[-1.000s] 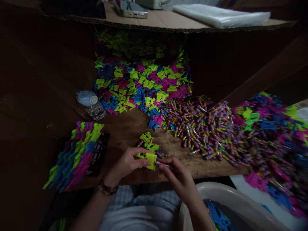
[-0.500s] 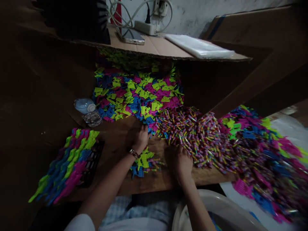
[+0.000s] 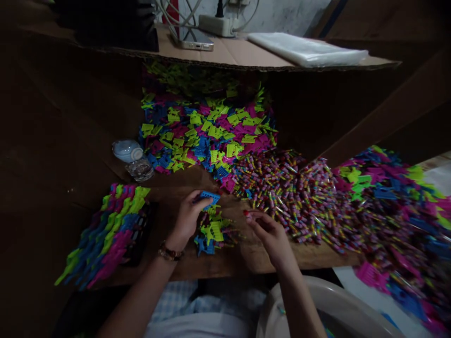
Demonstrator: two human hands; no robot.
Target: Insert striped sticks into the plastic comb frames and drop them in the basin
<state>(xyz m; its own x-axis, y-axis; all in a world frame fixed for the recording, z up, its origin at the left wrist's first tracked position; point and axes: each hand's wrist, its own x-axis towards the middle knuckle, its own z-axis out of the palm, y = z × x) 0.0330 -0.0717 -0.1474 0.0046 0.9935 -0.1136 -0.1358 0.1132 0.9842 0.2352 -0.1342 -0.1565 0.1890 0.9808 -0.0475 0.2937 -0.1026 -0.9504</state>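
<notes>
My left hand [image 3: 185, 219] is closed on a flat blue plastic piece [image 3: 210, 197] with a row of holes. My right hand [image 3: 274, 238] pinches a small red-tipped item [image 3: 245, 213]; its remainder is hidden by the fingers. Between the hands, nearer my body, lies a small heap of yellow-green and blue plastic pieces [image 3: 213, 231] mixed with thin tubes. To the right of it spreads a big pile of small multicoloured tubes [image 3: 289, 197]. Beyond is a large pile of yellow, pink and blue plastic pieces [image 3: 200, 136]. Similar pieces [image 3: 109, 230] stand in rows on a black rack [image 3: 143, 234] at left.
A cardboard shelf [image 3: 229, 54] overhangs the back, carrying a phone [image 3: 193, 40], a power strip [image 3: 216, 26] and clear plastic bags [image 3: 306, 49]. A light blue bottle [image 3: 126, 151] lies at left. A pale tub [image 3: 273, 307] stands below the table's front edge.
My left hand has drawn back from the large pile, bringing the blue piece. My right hand has lifted off the tube pile's edge with the red-tipped item. The view has shifted slightly.
</notes>
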